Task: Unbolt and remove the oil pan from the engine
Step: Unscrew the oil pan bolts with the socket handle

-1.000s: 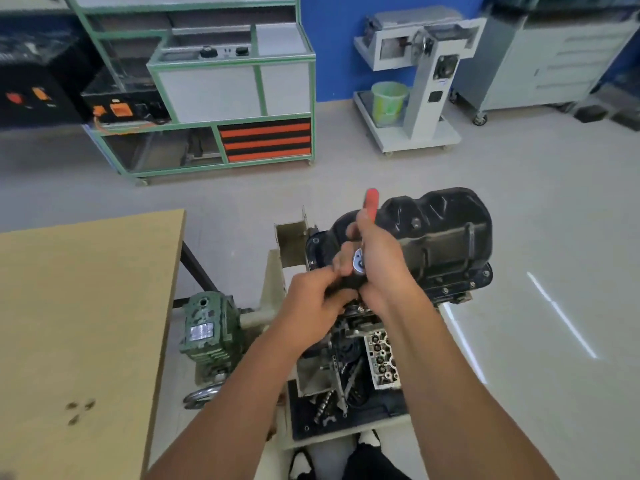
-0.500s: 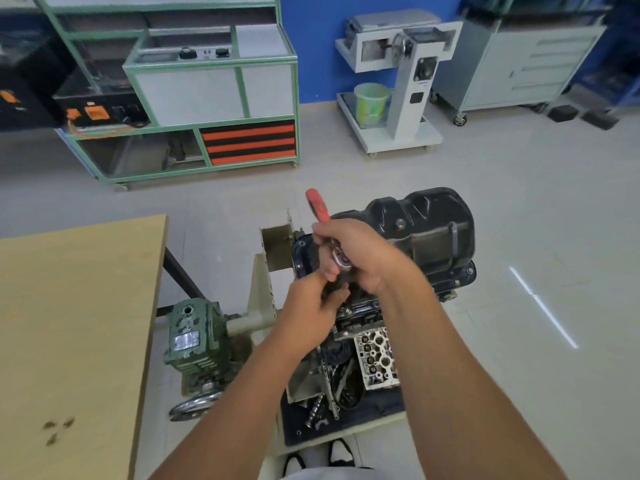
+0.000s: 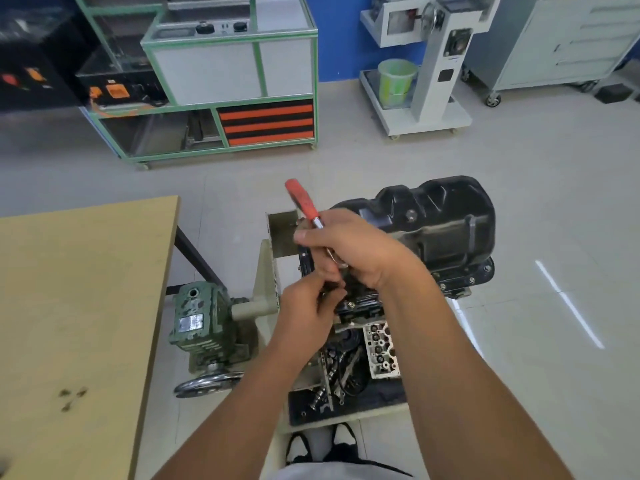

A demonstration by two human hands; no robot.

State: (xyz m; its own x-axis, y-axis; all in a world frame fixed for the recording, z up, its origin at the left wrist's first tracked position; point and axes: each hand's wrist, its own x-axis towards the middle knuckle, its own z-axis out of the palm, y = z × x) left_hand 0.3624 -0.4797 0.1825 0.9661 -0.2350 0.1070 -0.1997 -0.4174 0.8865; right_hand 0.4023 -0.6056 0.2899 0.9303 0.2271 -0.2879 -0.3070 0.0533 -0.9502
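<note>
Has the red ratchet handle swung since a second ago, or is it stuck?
Yes. The red ratchet handle has swung leftward, away from the oil pan: it stood upright over the pan's left end and now tilts up-left.

No text, brand, number or sign can be read anywhere in the head view; the silver plate (image 3: 190, 322) on the green gearbox (image 3: 204, 320) bears marks too blurred to make out; the black plates (image 3: 459, 46) on the white machine stand (image 3: 434, 64) show nothing legible; the orange tags (image 3: 117, 91) on the dark equipment at the left carry no lettering that can be told; the control panel (image 3: 221, 28) on the green-framed cabinet (image 3: 228, 81) has knobs but no readable labels.
</note>
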